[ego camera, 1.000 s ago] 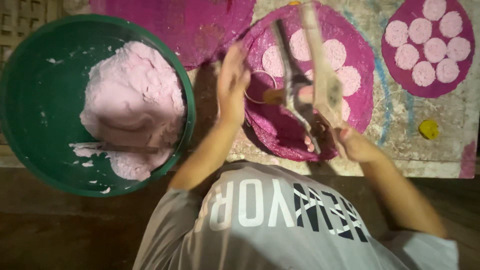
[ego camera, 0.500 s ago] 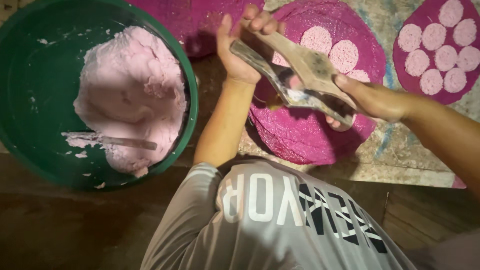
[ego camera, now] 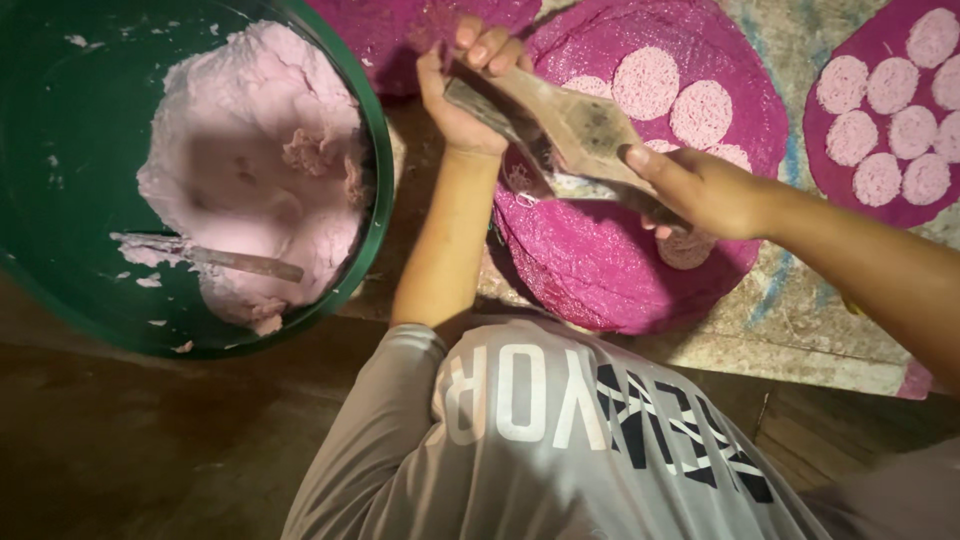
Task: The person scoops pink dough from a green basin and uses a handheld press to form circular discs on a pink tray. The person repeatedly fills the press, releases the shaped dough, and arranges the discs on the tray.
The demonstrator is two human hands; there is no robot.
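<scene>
At nine o'clock, the green basin (ego camera: 60, 190) holds pink dough (ego camera: 250, 150). At centre, the right hand (ego camera: 700, 190) grips a wooden press (ego camera: 570, 125); the left hand (ego camera: 465, 85) clasps its far end above the magenta mat (ego camera: 600, 270). Judged mid-pressing; next needs steady squeezing over bare mat beside the noodle discs (ego camera: 670, 95).

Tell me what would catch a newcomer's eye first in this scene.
First, the big green basin at upper left, heaped with pale pink dough and a stick lying in it. Next, at top centre, both hands on a worn wooden press: the left hand at its far end, the right hand on its handle. Under them lies a round magenta mat dotted with pink discs; a second mat sits at far right.
</scene>
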